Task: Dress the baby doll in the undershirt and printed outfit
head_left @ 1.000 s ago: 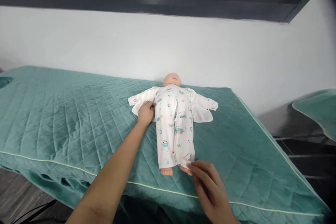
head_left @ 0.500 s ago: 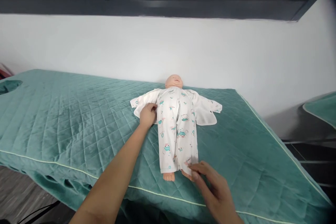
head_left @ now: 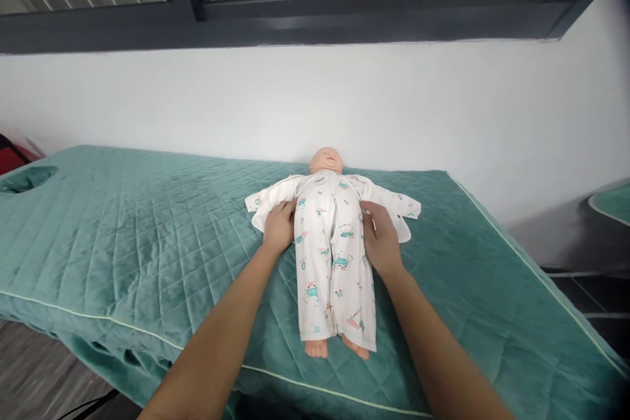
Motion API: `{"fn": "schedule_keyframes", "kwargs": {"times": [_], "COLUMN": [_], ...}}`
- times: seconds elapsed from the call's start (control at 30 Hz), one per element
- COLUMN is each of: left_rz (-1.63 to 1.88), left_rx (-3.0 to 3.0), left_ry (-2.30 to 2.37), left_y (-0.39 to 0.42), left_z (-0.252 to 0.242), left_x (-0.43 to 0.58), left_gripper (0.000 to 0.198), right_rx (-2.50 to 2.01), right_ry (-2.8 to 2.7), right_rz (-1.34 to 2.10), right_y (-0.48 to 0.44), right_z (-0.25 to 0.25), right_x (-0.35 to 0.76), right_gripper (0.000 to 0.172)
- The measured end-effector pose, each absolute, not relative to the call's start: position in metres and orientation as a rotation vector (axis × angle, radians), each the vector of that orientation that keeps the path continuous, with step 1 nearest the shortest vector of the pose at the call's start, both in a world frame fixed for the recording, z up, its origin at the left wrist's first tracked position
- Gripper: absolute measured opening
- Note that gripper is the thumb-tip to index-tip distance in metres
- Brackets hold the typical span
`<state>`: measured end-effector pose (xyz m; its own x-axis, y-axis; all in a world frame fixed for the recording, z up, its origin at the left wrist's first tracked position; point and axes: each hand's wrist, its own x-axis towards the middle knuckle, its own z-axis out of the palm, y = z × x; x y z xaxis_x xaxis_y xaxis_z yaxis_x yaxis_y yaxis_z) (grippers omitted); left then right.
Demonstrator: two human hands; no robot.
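Note:
A baby doll (head_left: 326,161) lies on its back with its head towards the wall. White printed baby trousers (head_left: 339,262) cover it from high on the chest down to the ankles, and both feet stick out at the hems. Beneath them an open white baby shirt (head_left: 391,203) spreads to both sides, its sleeves stretched out. My left hand (head_left: 279,226) is closed at the left side of the trousers, its fingertips partly hidden by the cloth. At the opposite side my right hand (head_left: 381,235) holds the trousers' edge with bent fingers, over the shirt flap.
The doll lies on a bed with a green quilted cover (head_left: 162,243), which has a hole (head_left: 29,178) at the far left. Behind it stand a white wall (head_left: 221,102) and a dark window frame (head_left: 344,20). Another green-covered surface (head_left: 613,202) shows at right.
My right hand has left the trouser hem by the doll's foot and moved up to the right side of the trousers. My left hand has stayed at the left side. The view has tilted up slightly.

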<state>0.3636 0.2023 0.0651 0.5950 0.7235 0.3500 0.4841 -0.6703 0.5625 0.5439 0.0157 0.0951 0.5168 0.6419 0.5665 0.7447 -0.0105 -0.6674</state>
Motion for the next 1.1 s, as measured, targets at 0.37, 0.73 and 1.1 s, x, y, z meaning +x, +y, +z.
{"fn": "schedule_keyframes", "kwargs": {"times": [0.37,0.73,1.1], "left_rz": [0.788,0.518,0.603], "left_rx": [2.520,2.808,2.723], "left_ry": [0.905,0.553,0.350], "left_y": [0.197,0.147,0.144], "left_z": [0.067,0.071,0.082], "left_x": [0.360,0.318,0.348], "left_gripper": [0.029,0.038,0.042], "right_rx": [-1.967,-1.769,-1.843], "right_ry": [-1.518,-1.595,-1.657], "right_rz": [-0.037,0.085,-0.004], "right_y": [0.003,0.004,0.005], "right_z": [0.083,0.075,0.075], "right_x": [0.552,0.557,0.547], "right_gripper": [0.025,0.028,0.036]}}
